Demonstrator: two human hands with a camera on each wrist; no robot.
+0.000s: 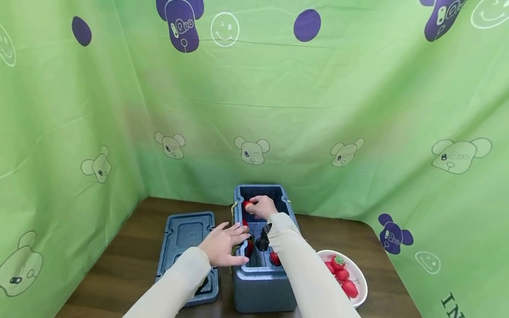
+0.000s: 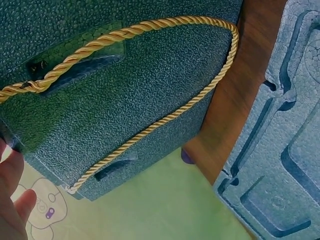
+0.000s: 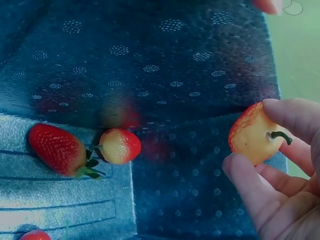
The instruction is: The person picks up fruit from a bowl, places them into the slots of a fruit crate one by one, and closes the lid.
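Observation:
A deep blue-grey foam box (image 1: pixel 260 295) stands uncovered on the table. My right hand (image 1: pixel 263 207) is inside its far part, pinching a small yellow-and-red apple (image 3: pixel 250 140) with a green stem between thumb and fingers. In the right wrist view, a strawberry (image 3: pixel 56 149) and another small apple (image 3: pixel 119 146) lie on the ridged ledge, and a red fruit (image 3: pixel 35 235) is cut off below them. My left hand (image 1: pixel 224 245) spreads its fingers over the box's left rim; in the left wrist view only its fingers (image 2: pixel 12 172) show, at the box edge.
The foam lid (image 1: pixel 187 236) lies on the table left of the box. To the right, a white bowl (image 1: pixel 363 286) holds several strawberries and red fruits, partly behind my right sleeve. A gold rope (image 2: pixel 160 23) hangs along the box's side. A green printed curtain (image 1: pixel 254 123) stands behind.

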